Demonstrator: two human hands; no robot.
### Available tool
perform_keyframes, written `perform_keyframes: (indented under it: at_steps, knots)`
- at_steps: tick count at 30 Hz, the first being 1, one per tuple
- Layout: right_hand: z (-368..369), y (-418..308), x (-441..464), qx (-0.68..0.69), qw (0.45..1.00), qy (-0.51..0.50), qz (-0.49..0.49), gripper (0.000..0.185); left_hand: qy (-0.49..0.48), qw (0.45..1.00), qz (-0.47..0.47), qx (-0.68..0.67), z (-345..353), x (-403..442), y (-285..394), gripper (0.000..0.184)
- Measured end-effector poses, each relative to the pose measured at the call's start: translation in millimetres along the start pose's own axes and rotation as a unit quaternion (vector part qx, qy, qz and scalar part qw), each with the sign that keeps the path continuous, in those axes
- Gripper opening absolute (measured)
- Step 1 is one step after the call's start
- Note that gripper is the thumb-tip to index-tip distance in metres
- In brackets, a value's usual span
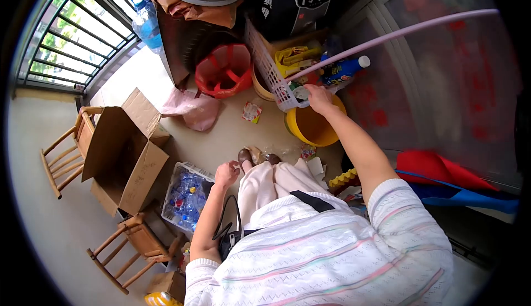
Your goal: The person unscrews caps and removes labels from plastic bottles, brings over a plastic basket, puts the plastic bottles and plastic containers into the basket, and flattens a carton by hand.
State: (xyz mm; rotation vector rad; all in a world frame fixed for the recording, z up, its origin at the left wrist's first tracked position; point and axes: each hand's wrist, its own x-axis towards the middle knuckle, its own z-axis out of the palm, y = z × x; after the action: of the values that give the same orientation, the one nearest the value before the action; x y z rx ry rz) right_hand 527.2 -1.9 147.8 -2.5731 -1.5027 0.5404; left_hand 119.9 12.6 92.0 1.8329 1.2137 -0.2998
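My right hand reaches to the near end of a pale plastic basket. Its fingers are closed at a small whitish-green item that I cannot make out. Beside that hand a blue bottle with a white cap lies among yellow packaging in the basket. A yellow bucket stands just below my right wrist. My left hand hangs beside my knee, holding nothing, with its fingers loosely bent and apart.
On the left are an open cardboard box, wooden stools and a crate of plastic bottles. A red basin and pink bag lie ahead. A lilac pole slants across the right side.
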Motion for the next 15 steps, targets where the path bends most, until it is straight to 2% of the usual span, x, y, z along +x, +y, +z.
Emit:
perform_keyframes:
  at_steps: [2,4,10,12,15]
  knots:
    - [11.2,-2.8,16.5,-0.012,0.997,-0.07,0.029,0.047,0.015,1.0,0.019,0.006,-13.7,6.5,-5.6,0.029]
    - [9.7,-11.5,25.6,-0.02,0.989,-0.134,0.055,0.055,0.005,1.0,-0.018,-0.006,-23.8,8.8,-12.1,0.031]
    - [5.8,-33.5,46.8,-0.021,0.966,-0.24,0.098,0.075,-0.016,0.998,-0.058,-0.024,-16.0,18.5,-7.2,0.033]
    - [17.4,-28.0,49.8,-0.07,0.971,-0.222,0.062,0.069,-0.028,0.995,-0.083,-0.042,-5.8,20.8,1.9,0.032]
    - [18.4,-26.0,53.8,-0.101,0.977,-0.187,0.008,0.058,-0.017,0.997,-0.051,-0.048,7.7,24.6,17.6,0.03]
